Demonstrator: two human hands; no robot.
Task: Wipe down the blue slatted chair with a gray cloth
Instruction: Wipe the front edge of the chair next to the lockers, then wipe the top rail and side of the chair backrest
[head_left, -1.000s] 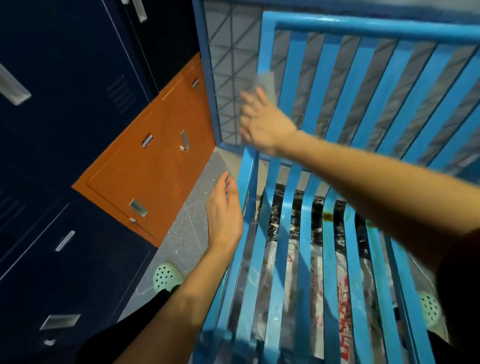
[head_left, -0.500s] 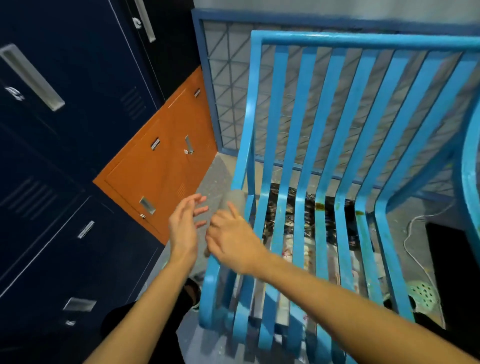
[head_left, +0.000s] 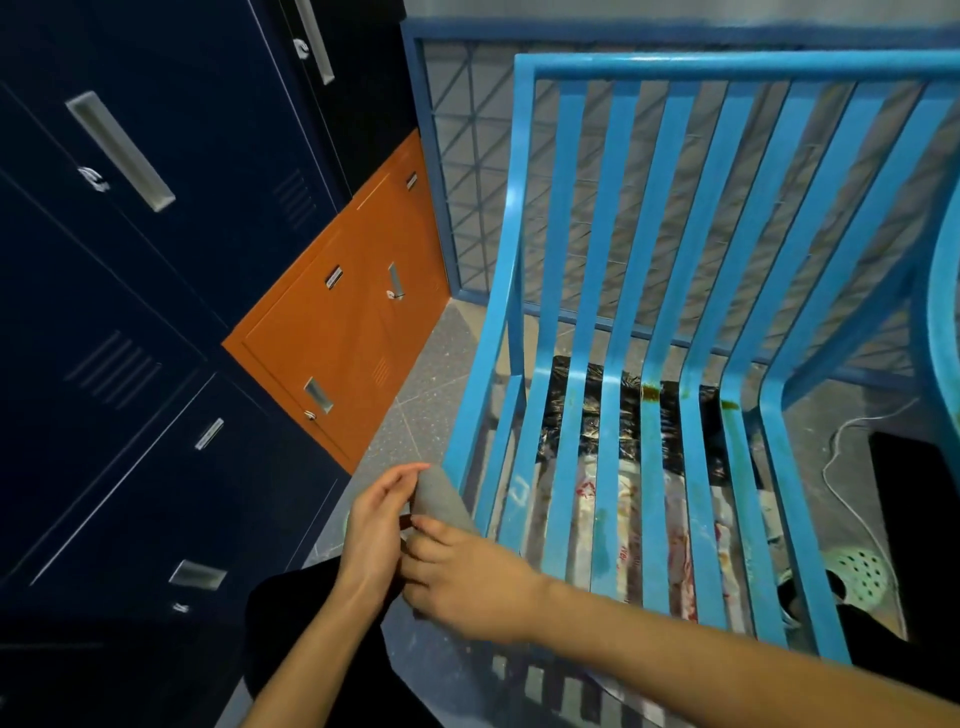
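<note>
The blue slatted chair (head_left: 654, 291) fills the middle and right of the head view, its seat slats running toward me with rust spots near the bend. Both hands meet at the seat's front left corner. My right hand (head_left: 467, 582) reaches across from the right and pinches the lower part of the gray cloth (head_left: 439, 496). My left hand (head_left: 376, 525) holds the same cloth from the left, fingertips on its upper edge. The cloth stands up between them, just left of the outermost slat.
Dark blue lockers (head_left: 156, 312) and an orange locker door (head_left: 353, 343) line the left side. A blue mesh fence (head_left: 467, 182) stands behind the chair. Plastic sheeting (head_left: 628, 509) lies under the seat. A green perforated slipper (head_left: 860, 574) and a white cable (head_left: 841, 467) lie on the floor right.
My right hand came down from the chair's backrest to the seat's front left corner with the cloth. My left hand moved in and took hold of the cloth too.
</note>
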